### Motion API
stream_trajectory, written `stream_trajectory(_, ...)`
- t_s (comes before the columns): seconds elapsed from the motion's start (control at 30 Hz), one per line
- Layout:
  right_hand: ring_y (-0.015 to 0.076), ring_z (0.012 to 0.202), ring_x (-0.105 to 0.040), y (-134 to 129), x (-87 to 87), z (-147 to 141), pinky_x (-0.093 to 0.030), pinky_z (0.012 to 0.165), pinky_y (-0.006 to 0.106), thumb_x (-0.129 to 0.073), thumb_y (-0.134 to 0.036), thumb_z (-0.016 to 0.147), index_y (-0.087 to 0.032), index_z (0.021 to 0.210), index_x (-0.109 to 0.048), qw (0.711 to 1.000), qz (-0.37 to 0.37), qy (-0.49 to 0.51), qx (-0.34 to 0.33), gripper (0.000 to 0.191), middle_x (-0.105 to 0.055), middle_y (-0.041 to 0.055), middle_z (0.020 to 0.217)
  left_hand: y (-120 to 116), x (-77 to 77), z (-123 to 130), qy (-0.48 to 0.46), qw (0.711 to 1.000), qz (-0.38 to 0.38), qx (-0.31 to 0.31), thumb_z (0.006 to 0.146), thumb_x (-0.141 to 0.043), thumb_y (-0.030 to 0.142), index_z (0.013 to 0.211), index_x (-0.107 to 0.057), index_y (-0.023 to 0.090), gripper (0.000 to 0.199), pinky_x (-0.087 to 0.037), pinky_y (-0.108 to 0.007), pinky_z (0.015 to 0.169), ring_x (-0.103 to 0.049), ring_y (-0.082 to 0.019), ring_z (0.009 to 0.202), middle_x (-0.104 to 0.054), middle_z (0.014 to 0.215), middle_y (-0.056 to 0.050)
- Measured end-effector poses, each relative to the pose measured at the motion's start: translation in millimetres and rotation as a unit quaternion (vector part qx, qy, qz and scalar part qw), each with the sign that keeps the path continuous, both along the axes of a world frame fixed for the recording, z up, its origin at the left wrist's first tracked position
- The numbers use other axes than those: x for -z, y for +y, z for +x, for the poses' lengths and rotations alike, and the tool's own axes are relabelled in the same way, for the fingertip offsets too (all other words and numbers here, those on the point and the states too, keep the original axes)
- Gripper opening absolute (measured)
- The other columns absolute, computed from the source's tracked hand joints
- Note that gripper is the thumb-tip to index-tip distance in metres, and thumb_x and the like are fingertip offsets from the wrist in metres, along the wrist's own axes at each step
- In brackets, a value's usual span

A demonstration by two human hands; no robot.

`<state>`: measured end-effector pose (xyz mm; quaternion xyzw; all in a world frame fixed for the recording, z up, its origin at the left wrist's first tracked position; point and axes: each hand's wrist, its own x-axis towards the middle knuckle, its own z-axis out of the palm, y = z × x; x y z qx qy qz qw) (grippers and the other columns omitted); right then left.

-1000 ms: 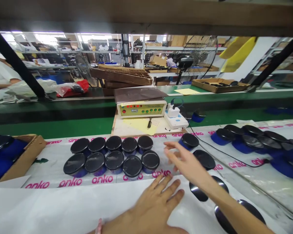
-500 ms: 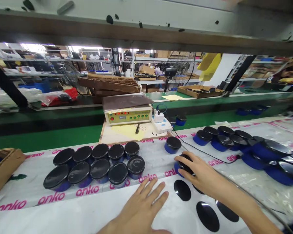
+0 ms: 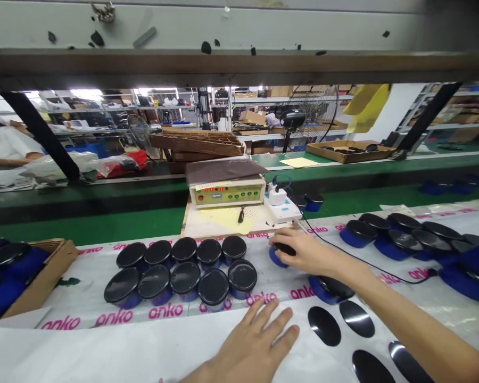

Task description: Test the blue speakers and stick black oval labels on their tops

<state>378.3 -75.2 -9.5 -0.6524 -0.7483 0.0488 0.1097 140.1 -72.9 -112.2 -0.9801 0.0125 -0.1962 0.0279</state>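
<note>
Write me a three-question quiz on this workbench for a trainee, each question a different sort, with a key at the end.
1. The left hand is spread over:
A) the cardboard box
B) the white sheet
C) the lit control unit

2. True or false: the right hand has its fingers on a blue container with a black top.

3. Fill in: the grouped containers, to the left of the right hand in the picture, stand in two rows of ___.

Key:
1. B
2. True
3. five
</note>
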Motion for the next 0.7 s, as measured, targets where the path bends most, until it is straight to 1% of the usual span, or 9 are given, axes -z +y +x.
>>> stream_trajectory(0.17,0.0202,0.095,-0.059,16,0.8,-32,-0.044,0.088,0.033,-0.046,-0.02,0.088,-0.02,0.103,-0.064,0.999,0.019,0.018,-0.047,0.024,-0.062,0.0078,0.106,0,0.0,1,0.0,1.0,0.01,-0.009,0.093,-0.039,0.053,0.14,-0.036,0.019,0.058,-0.036,-0.041,0.109,-0.034,-0.025,0.135,-0.038,0.148,-0.002)
stream_trajectory(0.27,0.0211,0.092,-0.059,32,0.0,-43,-0.045,0.085,0.034,-0.047,-0.021,0.088,-0.021,0.106,-0.063,0.998,0.017,0.021,-0.052,0.024,-0.062,0.0074,0.106,2,4.5,2,-0.013,0.999,0.028,-0.011,0.095,-0.042,0.042,0.14,-0.036,0.02,0.05,-0.035,-0.041,0.109,-0.035,-0.024,0.135,-0.038,0.147,0.0)
stream_trajectory(0.37,0.0225,0.095,-0.059,36,-6.5,-47,-0.045,0.087,0.035,-0.041,-0.025,0.092,-0.023,0.115,-0.059,0.999,0.007,0.027,-0.035,0.029,-0.061,0.0082,0.113,4,10.5,4,-0.031,0.998,0.053,-0.004,0.095,-0.042,0.039,0.139,-0.038,0.02,0.048,-0.038,-0.04,0.107,-0.037,-0.024,0.133,-0.04,0.147,0.0)
stream_trajectory(0.43,0.0239,0.108,-0.055,24,-13.2,-42,-0.043,0.092,0.035,-0.039,-0.033,0.094,-0.025,0.131,-0.048,0.999,0.0,0.034,-0.012,0.038,-0.054,0.009,0.126,4,12.3,4,-0.044,0.997,0.062,-0.003,0.095,-0.042,0.039,0.138,-0.04,0.02,0.047,-0.04,-0.04,0.106,-0.039,-0.024,0.132,-0.042,0.145,-0.001)
stream_trajectory(0.5,0.0281,0.122,-0.046,0,-18.2,-30,-0.041,0.096,0.039,-0.042,-0.045,0.093,-0.026,0.14,-0.036,0.999,-0.007,0.037,0.027,0.052,-0.045,0.0102,0.138,3,11.6,5,-0.059,0.996,0.065,-0.007,0.095,-0.042,0.039,0.137,-0.042,0.02,0.046,-0.042,-0.041,0.104,-0.042,-0.025,0.13,-0.044,0.144,-0.001)
stream_trajectory(0.57,0.0341,0.127,-0.04,-31,-18.7,-12,-0.041,0.096,0.045,-0.051,-0.052,0.085,-0.027,0.14,-0.037,0.994,-0.049,0.026,0.094,0.061,-0.041,0.0113,0.141,3,9.1,5,-0.067,0.995,0.072,-0.005,0.095,-0.041,0.037,0.135,-0.045,0.02,0.043,-0.044,-0.041,0.101,-0.045,-0.027,0.127,-0.046,0.142,-0.002)
stream_trajectory(0.6,0.0356,0.126,-0.041,-47,-17.4,-4,-0.042,0.095,0.046,-0.056,-0.05,0.082,-0.027,0.138,-0.04,0.986,-0.092,0.015,0.135,0.063,-0.041,0.0114,0.14,3,7.7,6,-0.068,0.995,0.078,-0.002,0.096,-0.041,0.035,0.133,-0.047,0.019,0.041,-0.045,-0.042,0.1,-0.047,-0.027,0.125,-0.048,0.14,-0.003)
stream_trajectory(0.63,0.0359,0.122,-0.046,-61,-15.5,2,-0.044,0.092,0.045,-0.06,-0.043,0.078,-0.027,0.136,-0.043,0.976,-0.143,0.007,0.167,0.063,-0.043,0.0121,0.138,3,6.4,6,-0.069,0.994,0.087,0.004,0.096,-0.041,0.033,0.132,-0.049,0.019,0.039,-0.046,-0.041,0.099,-0.048,-0.028,0.124,-0.05,0.139,-0.003)
stream_trajectory(0.7,0.0327,0.112,-0.054,-81,-12.0,7,-0.047,0.086,0.042,-0.059,-0.03,0.077,-0.024,0.132,-0.047,0.959,-0.206,0.009,0.191,0.057,-0.048,0.013,0.131,4,4.9,7,-0.077,0.991,0.108,0.013,0.096,-0.041,0.032,0.129,-0.052,0.019,0.037,-0.047,-0.041,0.097,-0.051,-0.028,0.121,-0.054,0.135,-0.004)
